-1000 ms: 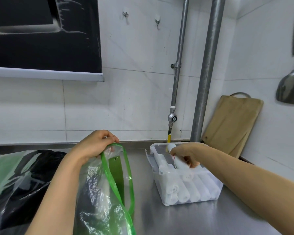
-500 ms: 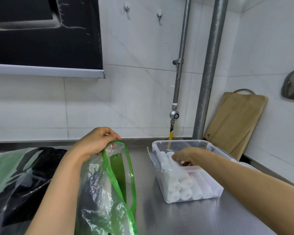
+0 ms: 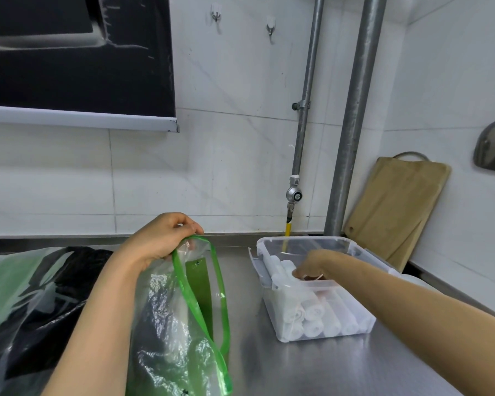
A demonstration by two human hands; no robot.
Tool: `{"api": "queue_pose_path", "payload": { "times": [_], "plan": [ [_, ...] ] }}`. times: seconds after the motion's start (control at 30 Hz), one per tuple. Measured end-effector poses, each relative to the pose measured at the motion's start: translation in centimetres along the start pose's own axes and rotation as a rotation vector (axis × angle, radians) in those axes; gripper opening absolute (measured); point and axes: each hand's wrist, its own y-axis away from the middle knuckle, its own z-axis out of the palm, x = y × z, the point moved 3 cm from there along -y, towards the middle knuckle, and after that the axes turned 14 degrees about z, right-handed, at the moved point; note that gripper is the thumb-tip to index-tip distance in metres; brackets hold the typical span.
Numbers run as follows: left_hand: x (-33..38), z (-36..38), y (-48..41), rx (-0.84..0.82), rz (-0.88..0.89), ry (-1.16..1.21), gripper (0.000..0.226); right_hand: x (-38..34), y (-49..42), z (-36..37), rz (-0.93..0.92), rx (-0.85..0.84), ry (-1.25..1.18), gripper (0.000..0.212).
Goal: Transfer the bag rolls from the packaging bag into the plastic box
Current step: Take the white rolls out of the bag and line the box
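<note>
Steel counter (image 3: 312, 367): left hand (image 3: 160, 241) at nine o'clock pinches the bag (image 3: 177, 324). Right hand (image 3: 315, 264) at three, down in the box (image 3: 303, 242), grip unclear.

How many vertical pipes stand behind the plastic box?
2. The thin pipe with a valve comes down just behind the plastic box; the thick pipe stands to its right, next to the leaning cutting board. No others show.

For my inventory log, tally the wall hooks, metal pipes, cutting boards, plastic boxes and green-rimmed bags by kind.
Wall hooks: 2
Metal pipes: 2
Cutting board: 1
Plastic box: 1
Packaging bag: 1
Total: 7
</note>
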Motion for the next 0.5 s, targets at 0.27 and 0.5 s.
{"api": "queue_pose_path", "payload": {
  "times": [0.27, 0.5],
  "plan": [
    [-0.1, -0.4, 0.1, 0.008, 0.013, 0.003, 0.020, -0.3, 0.3, -1.3, 0.076, -0.092, -0.210, 0.026],
    [-0.2, -1.0, 0.2, 0.022, 0.029, 0.019, 0.021, -2.1, 1.4, -3.4, 0.019, -0.096, -0.330, 0.014]
  ]
}}
